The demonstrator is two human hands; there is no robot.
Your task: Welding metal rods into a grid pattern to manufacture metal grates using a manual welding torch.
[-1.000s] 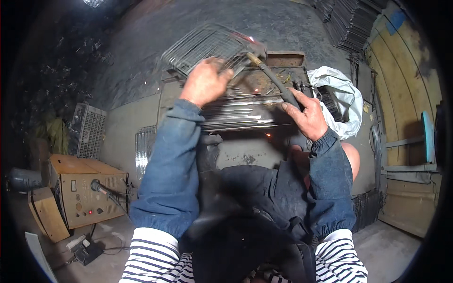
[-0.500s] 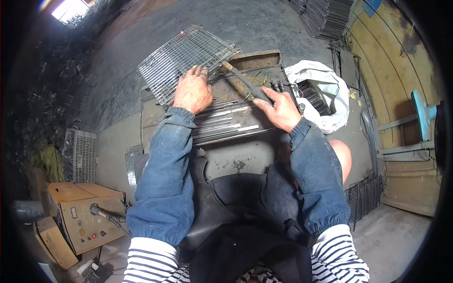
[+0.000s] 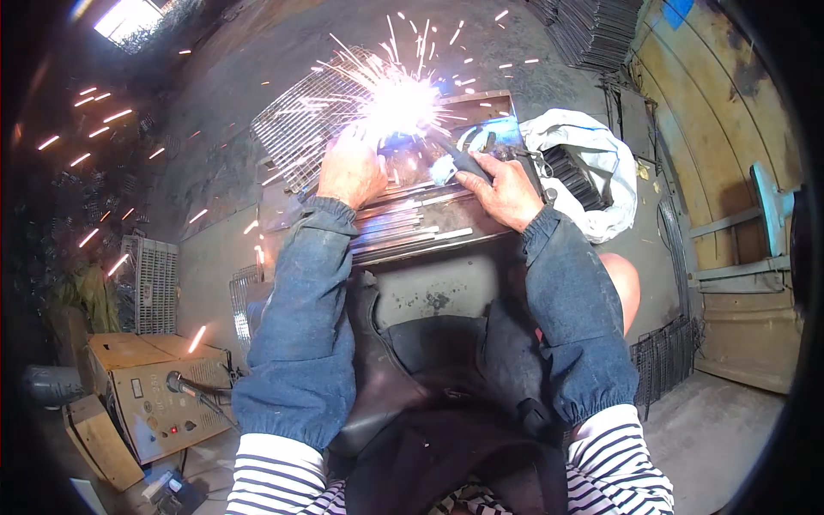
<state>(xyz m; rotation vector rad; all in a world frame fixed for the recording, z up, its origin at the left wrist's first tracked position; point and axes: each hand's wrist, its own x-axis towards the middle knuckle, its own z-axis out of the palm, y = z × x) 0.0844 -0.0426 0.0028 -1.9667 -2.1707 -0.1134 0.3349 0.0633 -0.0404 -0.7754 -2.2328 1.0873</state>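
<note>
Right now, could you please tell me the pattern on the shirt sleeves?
The shirt sleeves are white with dark stripes, best seen in the head view.

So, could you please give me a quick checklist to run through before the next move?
1. Right hand around the dark handle: ok.
2. Left hand at the near edge of the wire grid: ok; how firmly it holds, cannot tell.
3. Hands covered against the sparks: not ok, both are bare.
4. Contact point between handle tip and metal visible: cannot tell, the white glare hides it.
5. Red lamp lit on the machine: ok.
6. White bag apart from the glare: ok.
</note>
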